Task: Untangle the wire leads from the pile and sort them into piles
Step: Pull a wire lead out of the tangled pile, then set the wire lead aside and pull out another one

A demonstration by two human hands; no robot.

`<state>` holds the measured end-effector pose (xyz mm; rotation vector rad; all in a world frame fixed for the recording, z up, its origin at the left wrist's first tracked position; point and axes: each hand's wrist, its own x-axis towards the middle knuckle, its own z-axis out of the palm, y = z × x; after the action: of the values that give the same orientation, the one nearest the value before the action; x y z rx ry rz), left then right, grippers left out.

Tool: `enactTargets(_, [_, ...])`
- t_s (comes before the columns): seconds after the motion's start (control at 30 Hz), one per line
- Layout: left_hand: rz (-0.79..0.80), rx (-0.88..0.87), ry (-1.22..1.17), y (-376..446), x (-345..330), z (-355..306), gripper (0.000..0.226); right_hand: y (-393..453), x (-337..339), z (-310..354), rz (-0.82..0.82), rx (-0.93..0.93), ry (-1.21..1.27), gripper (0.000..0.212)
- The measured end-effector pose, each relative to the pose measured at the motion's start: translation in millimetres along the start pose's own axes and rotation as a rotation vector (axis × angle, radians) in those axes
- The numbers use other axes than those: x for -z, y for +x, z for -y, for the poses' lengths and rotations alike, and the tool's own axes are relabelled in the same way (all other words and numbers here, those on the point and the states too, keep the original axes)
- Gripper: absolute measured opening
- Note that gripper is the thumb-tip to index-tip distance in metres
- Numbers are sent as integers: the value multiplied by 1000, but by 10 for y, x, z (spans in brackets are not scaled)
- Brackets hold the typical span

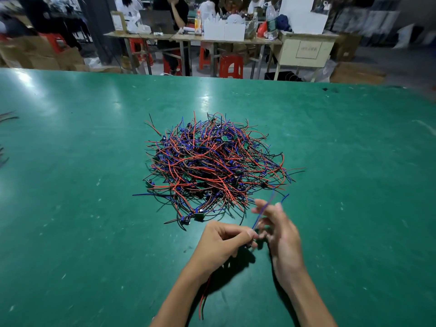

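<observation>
A tangled pile of red, blue and black wire leads (pixel 212 166) with small green boards lies in the middle of the green table (pixel 82 208). Just in front of it, my left hand (pixel 224 241) pinches a wire lead at its small end piece; red and black strands (pixel 204 296) hang down under my left wrist. A blue wire (pixel 262 213) of that lead runs up from the pinch, past the blurred fingers of my right hand (pixel 280 234). The right fingers are spread and touch the blue wire; whether they grip it is unclear.
A few loose wires (pixel 7 116) lie at the table's far left edge. Beyond the far edge stand workbenches, red stools (pixel 231 66), cardboard boxes and seated people. Green table surface stretches to both sides of the pile.
</observation>
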<state>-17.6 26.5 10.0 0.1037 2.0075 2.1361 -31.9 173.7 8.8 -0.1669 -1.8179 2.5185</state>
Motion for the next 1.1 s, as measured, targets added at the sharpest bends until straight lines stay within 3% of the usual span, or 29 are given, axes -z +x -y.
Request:
enactTargets(0.07, [-16, -28, 8, 1, 23, -20, 11, -66, -41, -34, 118, 57, -203, 29])
enactTargets(0.13, [-35, -44, 40, 0, 31, -23, 14, -93, -90, -34, 128, 99, -263, 29])
enactTargets(0.47, [25, 33, -186, 11, 42, -86, 48, 274, 303, 714, -206, 124, -163, 27])
enactTargets(0.57, [20, 36, -195, 42, 57, -48, 50, 744, 698, 1028, -364, 195, -416, 28])
enactTargets(0.7, [27, 20, -211, 75, 56, -31, 52, 1386, 1115, 1071, -484, 199, -1082, 33])
enactTargets(0.83, [24, 6, -228, 69, 67, -18, 56, 1521, 1255, 574, -366, -22, -1536, 50])
enactTargets(0.93, [17, 9, -256, 58, 88, -9, 58, 1463, 1267, 355, -396, -13, -1581, 58])
enactTargets(1.1, [24, 24, -235, 56, 60, -29, 58, 1500, 1277, 402, -407, -35, -1645, 56])
